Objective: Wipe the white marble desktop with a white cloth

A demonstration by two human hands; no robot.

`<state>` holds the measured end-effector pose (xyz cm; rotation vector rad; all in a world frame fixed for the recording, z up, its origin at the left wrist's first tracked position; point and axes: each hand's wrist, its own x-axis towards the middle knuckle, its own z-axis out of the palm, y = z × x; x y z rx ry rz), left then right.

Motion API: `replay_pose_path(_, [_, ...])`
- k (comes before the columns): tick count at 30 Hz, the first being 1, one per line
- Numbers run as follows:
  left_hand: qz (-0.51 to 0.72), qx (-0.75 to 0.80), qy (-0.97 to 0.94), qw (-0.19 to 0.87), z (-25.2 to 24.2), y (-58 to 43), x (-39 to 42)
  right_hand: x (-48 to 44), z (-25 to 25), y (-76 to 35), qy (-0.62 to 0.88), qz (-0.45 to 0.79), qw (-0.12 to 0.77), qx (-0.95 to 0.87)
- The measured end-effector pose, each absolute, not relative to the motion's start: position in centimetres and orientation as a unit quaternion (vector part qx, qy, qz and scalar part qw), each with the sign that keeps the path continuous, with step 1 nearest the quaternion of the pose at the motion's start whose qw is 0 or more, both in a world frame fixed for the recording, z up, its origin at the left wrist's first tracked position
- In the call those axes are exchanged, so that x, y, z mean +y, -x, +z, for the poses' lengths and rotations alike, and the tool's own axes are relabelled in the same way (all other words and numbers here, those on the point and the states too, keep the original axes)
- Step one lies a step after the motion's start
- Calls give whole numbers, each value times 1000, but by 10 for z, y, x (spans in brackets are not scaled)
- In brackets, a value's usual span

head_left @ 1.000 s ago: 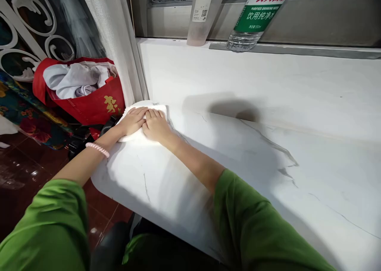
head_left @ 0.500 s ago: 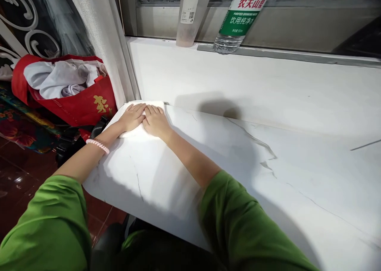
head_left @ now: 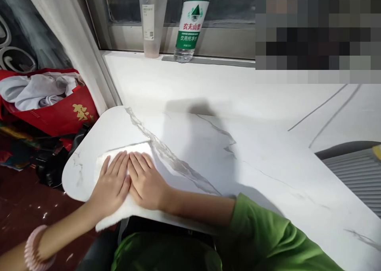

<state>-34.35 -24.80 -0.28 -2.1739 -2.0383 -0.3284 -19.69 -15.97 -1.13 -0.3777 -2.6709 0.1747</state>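
A white cloth [head_left: 127,209] lies spread on the white marble-patterned table [head_left: 190,144] near its rounded left end, and a corner of it hangs past the near edge. My left hand [head_left: 111,181] presses flat on the cloth with its fingers stretched out. Beside it my right hand [head_left: 147,179] also rests flat on the cloth, fingertips pointing away from me. The two hands touch along the index fingers and thumbs. A pink coil band [head_left: 37,249] circles my left wrist. Most of the cloth's middle is hidden under the hands.
On the window ledge stand a clear plastic cup [head_left: 153,20] and a water bottle [head_left: 192,28]. A red bag [head_left: 71,112] holding pale cloth sits beyond the table's left end, by a white curtain [head_left: 65,36]. A grey ribbed object [head_left: 357,175] is at the right; the upper right is pixelated.
Both hands have slid the cloth from the table's far left edge toward me, to the near edge. The view has shifted to the right.
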Motion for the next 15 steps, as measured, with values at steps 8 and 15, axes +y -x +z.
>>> replay_pose_path(8, [-108,-660,740,69,-8,338,-230,-154,-8,187,191,71,204,-957])
replay_pose_path(15, [-106,-671,734,2,-1,377,-110,-59,-6,235,299,53,208,-930])
